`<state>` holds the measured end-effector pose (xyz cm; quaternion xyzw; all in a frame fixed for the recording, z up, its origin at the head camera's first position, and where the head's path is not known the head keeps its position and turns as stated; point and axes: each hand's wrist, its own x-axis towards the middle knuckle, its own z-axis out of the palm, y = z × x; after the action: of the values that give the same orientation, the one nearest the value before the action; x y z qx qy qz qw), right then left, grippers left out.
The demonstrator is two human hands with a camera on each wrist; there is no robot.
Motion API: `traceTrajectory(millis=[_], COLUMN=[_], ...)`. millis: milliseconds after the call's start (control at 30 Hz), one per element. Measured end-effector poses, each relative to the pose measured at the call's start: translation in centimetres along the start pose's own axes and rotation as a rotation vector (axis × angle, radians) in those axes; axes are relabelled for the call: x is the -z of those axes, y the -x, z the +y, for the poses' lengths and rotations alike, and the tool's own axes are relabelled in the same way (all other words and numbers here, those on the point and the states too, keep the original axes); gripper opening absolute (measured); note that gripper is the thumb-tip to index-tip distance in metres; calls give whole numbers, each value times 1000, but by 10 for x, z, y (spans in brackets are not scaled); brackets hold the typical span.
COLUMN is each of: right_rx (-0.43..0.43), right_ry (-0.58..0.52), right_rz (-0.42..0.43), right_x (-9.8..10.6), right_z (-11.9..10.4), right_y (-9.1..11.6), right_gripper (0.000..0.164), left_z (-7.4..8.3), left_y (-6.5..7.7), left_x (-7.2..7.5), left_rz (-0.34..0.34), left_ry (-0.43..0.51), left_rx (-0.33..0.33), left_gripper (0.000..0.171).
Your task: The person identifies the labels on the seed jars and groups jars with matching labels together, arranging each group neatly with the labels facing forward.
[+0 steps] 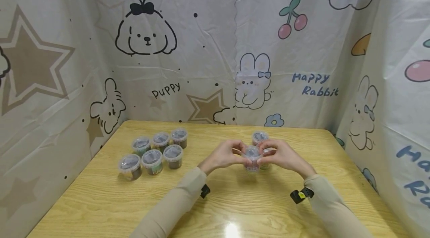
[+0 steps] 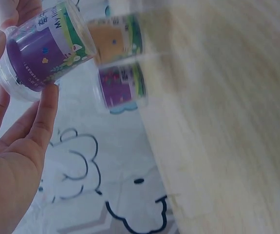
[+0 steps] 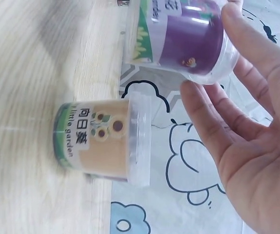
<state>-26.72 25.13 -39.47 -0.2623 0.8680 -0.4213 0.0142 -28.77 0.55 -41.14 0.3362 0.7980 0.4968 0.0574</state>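
Observation:
A clear plastic tub with a purple label (image 1: 252,158) is held between both hands, raised above the table. My left hand (image 1: 229,153) grips its left side, thumb and fingers at the lid; the left wrist view shows these fingers (image 2: 45,114) against the tub. On the other side my right hand (image 1: 283,154) holds the lid rim between thumb and fingers. Just behind stand an orange-labelled tub with sunflowers (image 3: 105,136), mostly hidden in the head view, and another purple-labelled tub (image 2: 121,85).
On the left of the wooden table (image 1: 215,200) several lidded tubs stand in two rows, among them a green-labelled tub (image 1: 152,162) and a dark tub (image 1: 173,156). A patterned cloth (image 1: 201,62) hangs behind and along both sides.

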Motion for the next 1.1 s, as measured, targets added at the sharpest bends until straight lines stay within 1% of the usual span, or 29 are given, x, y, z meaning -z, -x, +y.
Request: traceTrajectory(millis=[100,200,333,400,467,600,700,867,967,1100], right_rx=[4,-9,-35,-45,-53,-59,-46,-56,-65,-45], right_ry=[5,25,66,88,105,144,179,234,255,286], right_rz=[17,32,64,83,101,128,143,145,140,124], right_x=[-2,-3,-4,-4,-5,-8,-10,-12,-13,-16], right_z=[-2,-3,-3,-2,1,6,9,12,13,15], right_y=[-9,-18,-29,-35,-40,-49,-54,-61,-67,-74], right_gripper=[22,23,25,25,25,27,21,16,15,12], left_z=[-4,-8,-12,-14,-16,-21,-24,-27,-30,-35], left_y=[-3,-6,-12,-15,-18,-24,-27,-33,-37,-42], left_x=[7,13,17,18,17,14,12,11,12,13], left_rz=[23,50,95,119,141,180,201,214,216,215], left_ry=[-3,-9,-9,-26,-60,-179,-253,-285,-305,-348], left_rx=[0,-5,-14,-17,-7,27,43,58,55,58], left_gripper=[27,28,29,29,29,30,28,22,21,20])
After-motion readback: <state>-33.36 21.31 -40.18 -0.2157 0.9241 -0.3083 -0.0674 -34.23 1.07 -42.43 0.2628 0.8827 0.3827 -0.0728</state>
